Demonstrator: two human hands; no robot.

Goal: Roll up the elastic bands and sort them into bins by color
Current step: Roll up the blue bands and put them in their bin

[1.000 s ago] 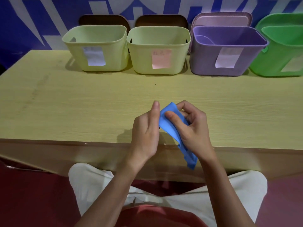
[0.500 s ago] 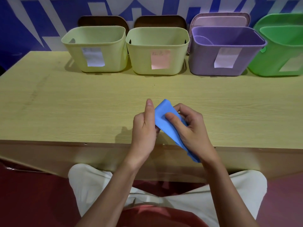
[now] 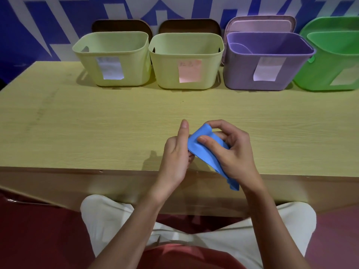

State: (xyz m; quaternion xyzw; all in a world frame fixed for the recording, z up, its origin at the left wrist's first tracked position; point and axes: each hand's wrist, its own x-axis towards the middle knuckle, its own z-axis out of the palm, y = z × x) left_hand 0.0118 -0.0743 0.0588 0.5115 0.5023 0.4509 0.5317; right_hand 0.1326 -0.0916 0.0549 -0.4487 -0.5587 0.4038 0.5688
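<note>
A flat blue elastic band [image 3: 206, 152] is held between both hands over the table's front edge. My left hand [image 3: 175, 158] grips its left side, thumb pointing up. My right hand [image 3: 233, 152] pinches the folded upper end with thumb and fingers. The band's loose tail hangs down past the table edge beside my right wrist. Four bins stand in a row at the back: a pale green bin with a white label [image 3: 114, 59], a pale green bin with a pink label [image 3: 186, 61], a purple bin [image 3: 266, 61] and a bright green bin [image 3: 330, 61].
The wooden table [image 3: 97, 129] stretches wide between my hands and the bins. Lids lean against the blue-and-white wall behind the bins. My lap in white shorts is below the table edge.
The band's upper end has been folded over further and the hanging tail has shortened. Both hands stayed near the same spot at the table's front edge.
</note>
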